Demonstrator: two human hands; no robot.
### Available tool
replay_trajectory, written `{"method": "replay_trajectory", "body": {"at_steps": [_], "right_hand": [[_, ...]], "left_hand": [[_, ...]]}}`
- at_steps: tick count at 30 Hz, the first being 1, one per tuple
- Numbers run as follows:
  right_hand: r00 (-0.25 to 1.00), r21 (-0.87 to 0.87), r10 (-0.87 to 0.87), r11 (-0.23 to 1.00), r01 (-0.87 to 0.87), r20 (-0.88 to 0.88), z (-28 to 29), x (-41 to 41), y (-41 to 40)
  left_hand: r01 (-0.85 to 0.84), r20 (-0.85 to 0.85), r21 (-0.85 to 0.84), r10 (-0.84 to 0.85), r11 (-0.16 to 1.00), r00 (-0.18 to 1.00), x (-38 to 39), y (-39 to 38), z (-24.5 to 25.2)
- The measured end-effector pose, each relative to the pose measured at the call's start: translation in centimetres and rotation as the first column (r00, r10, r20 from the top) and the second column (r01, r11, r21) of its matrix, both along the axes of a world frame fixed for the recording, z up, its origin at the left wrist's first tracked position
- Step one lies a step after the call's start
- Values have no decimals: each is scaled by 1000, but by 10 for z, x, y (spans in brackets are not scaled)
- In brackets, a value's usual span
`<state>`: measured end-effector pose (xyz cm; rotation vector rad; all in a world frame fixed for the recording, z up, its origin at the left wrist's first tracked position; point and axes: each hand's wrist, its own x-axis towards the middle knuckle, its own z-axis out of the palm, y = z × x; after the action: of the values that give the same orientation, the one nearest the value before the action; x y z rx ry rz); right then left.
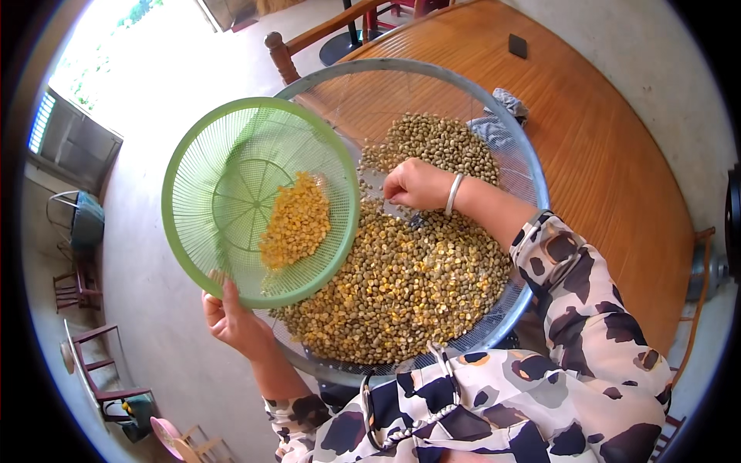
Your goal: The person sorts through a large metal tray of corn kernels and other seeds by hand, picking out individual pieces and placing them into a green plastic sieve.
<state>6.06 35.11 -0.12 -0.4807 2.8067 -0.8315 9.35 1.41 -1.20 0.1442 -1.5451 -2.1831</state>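
Observation:
My left hand (231, 315) grips the lower rim of a green plastic mesh basket (246, 226), its thumb over the edge. The basket tilts over the left side of a large round wire-mesh sieve (535, 168). Inside it lies a small heap of yellow split beans (298, 223). My right hand (412, 184) is low over the sieve, fingertips pinched together; whether they hold a bean cannot be seen. Beside it are two heaps: greenish-brown dried beans (446, 144) toward the back, and brown beans mixed with yellow pieces (399, 283) nearer me.
The sieve rests partly on a wooden table (613, 191). A crumpled cloth (506, 113) and a small dark flat object (517, 46) lie on it. A wooden chair (283, 55) stands behind; another chair (98, 370) and a pink basin (165, 437) are at left.

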Motion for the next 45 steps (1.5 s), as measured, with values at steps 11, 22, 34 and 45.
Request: {"method": "replay_trajectory", "body": {"at_steps": [11,22,34,45], "right_hand": [[981,421,191,893,-161,-30,-23,-2,-16],[985,428,163,895,-125,-53,-25,-1,-15],[983,-757,9,639,136,184,12,-2,-32],[982,513,188,842,-169,14,-9,2,-17]], "left_hand": [[7,-25,-45,-8,999,1000,-4,-9,-12],[10,-25,-52,-11,999,1000,-3,-7,-11],[5,-5,-23,-5,1000,1000,-1,0,-2],[14,-29,-61,-15,998,999,-4,-4,-7]]}}
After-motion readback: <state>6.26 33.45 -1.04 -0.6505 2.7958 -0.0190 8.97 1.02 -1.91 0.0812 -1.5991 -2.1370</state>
